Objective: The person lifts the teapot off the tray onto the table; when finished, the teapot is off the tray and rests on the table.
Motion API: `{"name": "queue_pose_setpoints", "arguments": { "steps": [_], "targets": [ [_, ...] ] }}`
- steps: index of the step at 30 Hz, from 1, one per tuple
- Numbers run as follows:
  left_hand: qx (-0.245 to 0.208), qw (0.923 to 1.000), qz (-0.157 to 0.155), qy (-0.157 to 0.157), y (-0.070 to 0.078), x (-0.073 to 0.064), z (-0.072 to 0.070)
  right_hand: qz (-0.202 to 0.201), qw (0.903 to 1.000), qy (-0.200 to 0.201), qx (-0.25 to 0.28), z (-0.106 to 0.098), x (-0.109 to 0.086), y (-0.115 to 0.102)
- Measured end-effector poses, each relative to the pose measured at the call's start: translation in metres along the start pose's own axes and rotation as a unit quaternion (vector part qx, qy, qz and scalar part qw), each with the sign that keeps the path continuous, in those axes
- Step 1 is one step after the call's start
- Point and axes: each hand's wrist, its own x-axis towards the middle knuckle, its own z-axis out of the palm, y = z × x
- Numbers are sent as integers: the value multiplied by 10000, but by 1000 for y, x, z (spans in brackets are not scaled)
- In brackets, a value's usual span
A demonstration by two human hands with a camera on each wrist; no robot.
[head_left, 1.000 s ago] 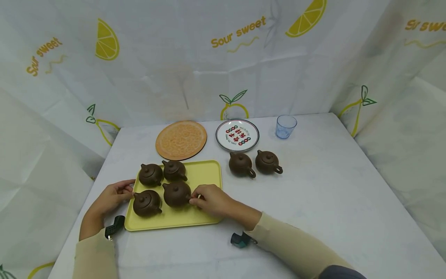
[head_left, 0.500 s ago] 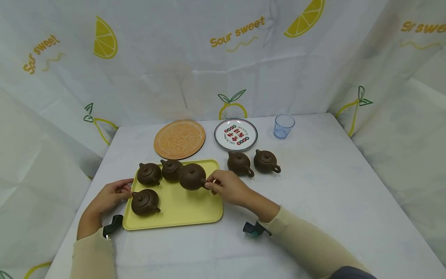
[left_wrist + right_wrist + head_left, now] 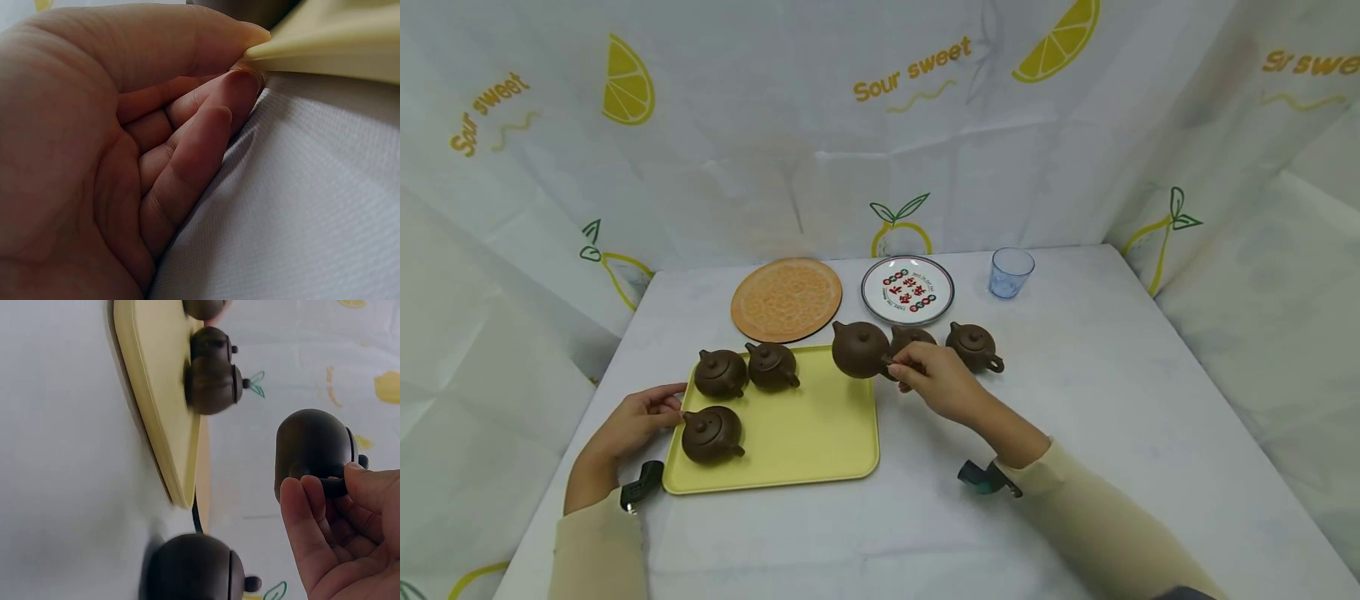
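A brown teapot (image 3: 859, 350) hangs in the air over the tray's back right corner, its handle pinched by my right hand (image 3: 942, 382). In the right wrist view, thumb and fingers grip the handle of that teapot (image 3: 312, 444). My left hand (image 3: 638, 423) pinches the left rim of the yellow tray (image 3: 805, 442); in the left wrist view the thumb lies on top of the rim. On the tray's left half stand three more brown teapots, one at the front (image 3: 712, 435) and two behind. The raised teapot and right hand partly cover a teapot (image 3: 912, 336) on the table.
Another brown teapot (image 3: 973, 347) stands right of the covered one. Along the back lie a round orange mat (image 3: 786, 300) and a white plate (image 3: 908, 289) with red print, with a blue glass (image 3: 1011, 272) to their right. A printed cloth hangs behind the table.
My right hand has lifted one teapot off the tray's middle and carried it right and back, to the tray's far right corner. The left hand has stayed on the rim.
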Motion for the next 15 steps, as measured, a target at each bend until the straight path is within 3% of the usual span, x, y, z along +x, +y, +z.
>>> {"name": "queue_pose_setpoints", "arguments": {
  "steps": [15],
  "targets": [
    [17,10000,84,-13,-2,0,-1,291,9972,689,0,-51,-13,30]
  ]
}}
